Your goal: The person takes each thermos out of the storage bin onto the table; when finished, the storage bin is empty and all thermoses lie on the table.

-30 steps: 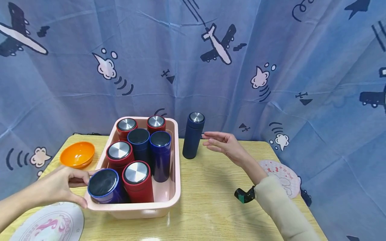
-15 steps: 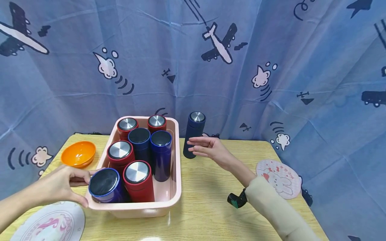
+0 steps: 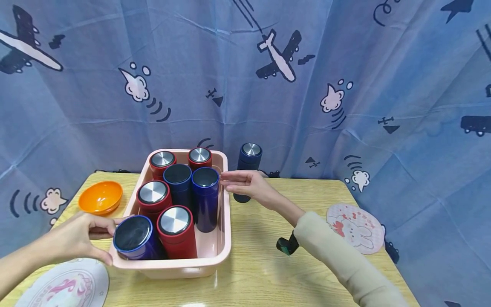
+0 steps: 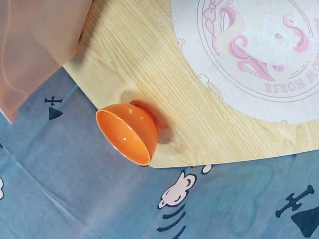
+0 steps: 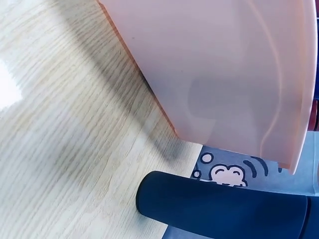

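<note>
A pink plastic bin (image 3: 224, 238) stands left of the table's middle, holding several red and blue thermos bottles with silver or black lids. My left hand (image 3: 86, 234) grips the bin's front left corner, thumb at the front and fingers along the left rim, close to a blue thermos (image 3: 132, 238). My right hand (image 3: 249, 183) has its fingers straight, the tips at the bin's right rim beside another blue thermos (image 3: 206, 200). Behind the right hand, a dark blue thermos (image 3: 250, 155) stands upright on the table, partly hidden. Neither hand shows in its wrist view.
An orange bowl (image 3: 100, 197) sits left of the bin. A round white mat (image 3: 63, 285) lies front left, and a rabbit-print mat (image 3: 354, 228) lies at the right. A blue curtain (image 3: 245, 85) hangs behind the wooden table (image 3: 268, 264). A black device is on my right wrist.
My right hand has moved left, from beside the standing dark blue thermos, past its front, to the bin's right rim. The left hand and the bin have stayed in place.
</note>
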{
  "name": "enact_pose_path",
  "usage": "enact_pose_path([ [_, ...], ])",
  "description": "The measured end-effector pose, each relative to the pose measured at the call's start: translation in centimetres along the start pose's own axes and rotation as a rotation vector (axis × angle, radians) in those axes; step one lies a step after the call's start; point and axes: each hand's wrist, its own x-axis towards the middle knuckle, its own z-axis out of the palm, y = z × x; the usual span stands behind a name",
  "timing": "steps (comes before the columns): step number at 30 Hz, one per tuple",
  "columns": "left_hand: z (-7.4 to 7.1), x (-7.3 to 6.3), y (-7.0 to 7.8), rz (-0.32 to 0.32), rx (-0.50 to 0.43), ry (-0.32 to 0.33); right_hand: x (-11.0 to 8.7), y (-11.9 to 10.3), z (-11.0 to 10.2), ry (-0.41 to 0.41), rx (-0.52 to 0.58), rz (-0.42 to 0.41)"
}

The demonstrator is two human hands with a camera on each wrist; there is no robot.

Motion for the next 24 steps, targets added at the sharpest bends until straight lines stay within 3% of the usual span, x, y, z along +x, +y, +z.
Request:
enact_pose_path([
  [10,0.1,-0.1,0.0,0.002,0.011,0.005,1.8,0.2,0.2,-0.053,0.007,-0.048],
  [18,0.0,-0.1,0.0,-0.009,-0.007,0.002,2.9,0.5,0.7,-0.061,-0.054,-0.036],
  [24,0.0,-0.2,0.0,-0.017,-0.008,0.002,3.6,0.4,1.2,-0.068,-0.032,-0.045],
])
